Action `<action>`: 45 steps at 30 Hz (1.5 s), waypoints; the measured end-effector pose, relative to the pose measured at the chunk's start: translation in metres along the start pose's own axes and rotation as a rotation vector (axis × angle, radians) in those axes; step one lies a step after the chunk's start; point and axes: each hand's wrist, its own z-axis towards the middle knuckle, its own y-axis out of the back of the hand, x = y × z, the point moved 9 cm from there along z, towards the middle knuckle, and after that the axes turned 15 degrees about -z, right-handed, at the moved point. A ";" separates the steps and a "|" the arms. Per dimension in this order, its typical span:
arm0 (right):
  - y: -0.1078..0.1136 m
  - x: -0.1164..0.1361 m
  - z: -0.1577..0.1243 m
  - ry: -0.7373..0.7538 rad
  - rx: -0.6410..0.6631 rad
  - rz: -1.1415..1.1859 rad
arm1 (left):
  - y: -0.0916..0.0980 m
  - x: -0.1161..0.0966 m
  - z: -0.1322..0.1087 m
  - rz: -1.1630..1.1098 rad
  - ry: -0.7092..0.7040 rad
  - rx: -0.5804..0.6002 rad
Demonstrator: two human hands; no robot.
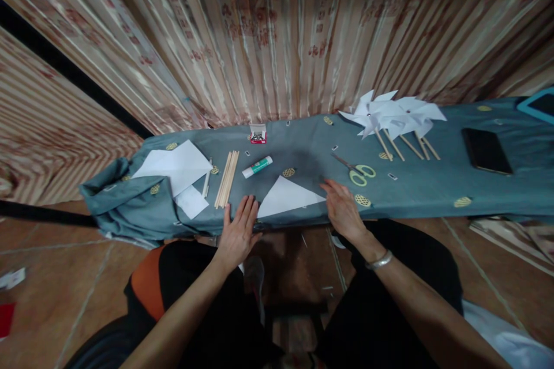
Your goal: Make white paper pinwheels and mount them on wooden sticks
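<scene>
A folded triangle of white paper (289, 197) lies near the front edge of the cloth-covered table. My left hand (239, 229) rests flat by its left corner, fingers stretched out and holding nothing. At the opposite, pointed corner is my right hand (344, 207), its fingers extended at the paper's tip; whether they press on it I cannot tell. Just behind the paper lies a glue stick (257, 167). Left of that, several wooden sticks (227, 180) are lined up side by side. Scissors (362, 174) with green handles lie open beyond my right hand.
Several white paper pinwheels (393, 115) on sticks are piled at the back right. A black phone (487, 151) and a blue-edged device (539, 106) lie farther right. A small red box (258, 134) holds metal pieces. White paper sheets (175, 164) and a pen (206, 180) are left.
</scene>
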 end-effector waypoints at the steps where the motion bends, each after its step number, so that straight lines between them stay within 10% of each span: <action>1: 0.000 -0.001 0.001 -0.001 0.000 0.015 | 0.000 0.000 0.000 -0.001 0.000 -0.004; 20: -0.008 -0.017 0.025 -0.326 0.063 0.672 | 0.017 -0.026 0.003 0.059 -0.106 -0.182; 29: -0.012 -0.036 0.019 -0.413 0.042 0.716 | -0.015 -0.070 0.030 -0.020 -0.221 -0.013; 45: -0.016 -0.048 0.020 -0.484 0.131 0.563 | -0.015 -0.064 0.028 -0.028 -0.157 0.057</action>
